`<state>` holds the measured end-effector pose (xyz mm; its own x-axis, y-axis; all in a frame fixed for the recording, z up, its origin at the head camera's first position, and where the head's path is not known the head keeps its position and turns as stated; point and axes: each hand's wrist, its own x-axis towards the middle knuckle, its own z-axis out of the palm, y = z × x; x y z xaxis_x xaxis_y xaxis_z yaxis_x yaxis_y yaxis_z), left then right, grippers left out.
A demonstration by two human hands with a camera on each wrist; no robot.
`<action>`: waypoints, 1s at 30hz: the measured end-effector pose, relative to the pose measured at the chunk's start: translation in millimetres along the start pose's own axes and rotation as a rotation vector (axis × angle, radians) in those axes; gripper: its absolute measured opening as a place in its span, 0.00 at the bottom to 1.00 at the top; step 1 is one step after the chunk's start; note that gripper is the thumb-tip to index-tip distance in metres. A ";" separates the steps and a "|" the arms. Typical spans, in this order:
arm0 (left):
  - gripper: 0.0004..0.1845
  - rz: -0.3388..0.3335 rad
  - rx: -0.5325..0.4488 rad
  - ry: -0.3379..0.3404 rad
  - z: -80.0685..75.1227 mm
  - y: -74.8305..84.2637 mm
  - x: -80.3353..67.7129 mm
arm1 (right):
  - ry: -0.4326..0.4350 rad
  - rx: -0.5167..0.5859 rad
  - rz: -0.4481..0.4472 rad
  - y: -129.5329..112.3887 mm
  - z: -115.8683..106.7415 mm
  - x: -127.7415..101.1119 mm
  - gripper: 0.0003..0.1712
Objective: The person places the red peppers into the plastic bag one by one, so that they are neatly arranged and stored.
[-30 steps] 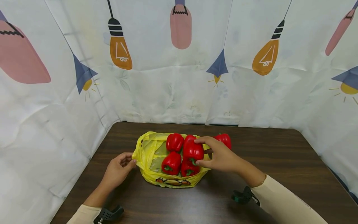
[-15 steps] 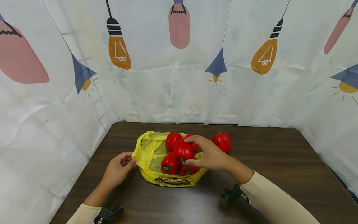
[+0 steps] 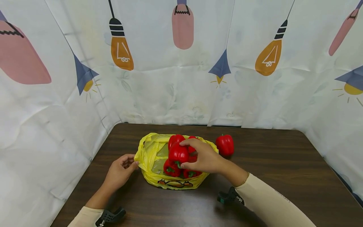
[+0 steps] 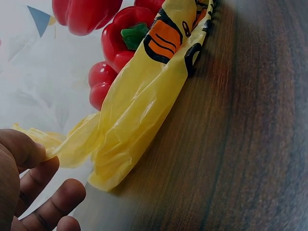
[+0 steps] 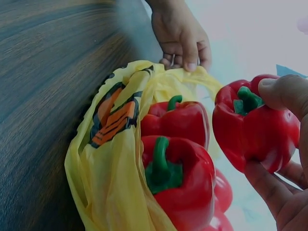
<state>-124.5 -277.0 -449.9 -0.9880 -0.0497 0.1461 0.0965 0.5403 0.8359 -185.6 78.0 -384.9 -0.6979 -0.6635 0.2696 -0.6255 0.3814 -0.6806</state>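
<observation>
A yellow plastic bag [image 3: 150, 157] lies on the dark wooden table [image 3: 283, 170] with several red bell peppers inside. My right hand [image 3: 204, 159] grips one red pepper [image 3: 178, 153] just above the bag's opening; in the right wrist view this held pepper [image 5: 255, 127] hangs over two peppers [image 5: 178, 163] lying in the bag [image 5: 110, 159]. My left hand [image 3: 120, 170] pinches the bag's left handle [image 4: 57, 147] at the table's left side. Another red pepper [image 3: 225, 145] stands alone on the table, right of the bag.
White cloth printed with light bulbs [image 3: 181, 63] walls the table at the back and both sides. Bare tabletop lies to the right and front of the bag. Wrist camera mounts [image 3: 227, 197] show near both sleeves.
My right hand has carried the held pepper leftward over the bag's middle. The left hand keeps its hold on the handle. The lone pepper has not moved.
</observation>
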 end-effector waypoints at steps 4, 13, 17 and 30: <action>0.16 0.001 -0.005 -0.001 -0.1 0.7 -0.7 | -0.008 -0.031 0.009 -2.1 3.6 3.8 0.40; 0.16 -0.011 0.004 -0.002 -0.5 1.1 -0.3 | -0.049 0.008 0.009 -13.5 12.5 20.0 0.40; 0.16 -0.009 0.003 -0.003 -0.4 1.2 -0.2 | -0.061 -0.029 0.011 -16.3 17.4 25.1 0.40; 0.16 0.006 -0.010 -0.004 -0.9 0.0 -1.3 | -0.077 -0.070 0.034 -17.9 29.7 36.1 0.41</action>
<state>-123.1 -277.7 -449.6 -0.9879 -0.0429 0.1491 0.1037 0.5322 0.8402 -189.3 28.1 -383.3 -0.6922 -0.6956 0.1924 -0.6267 0.4471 -0.6383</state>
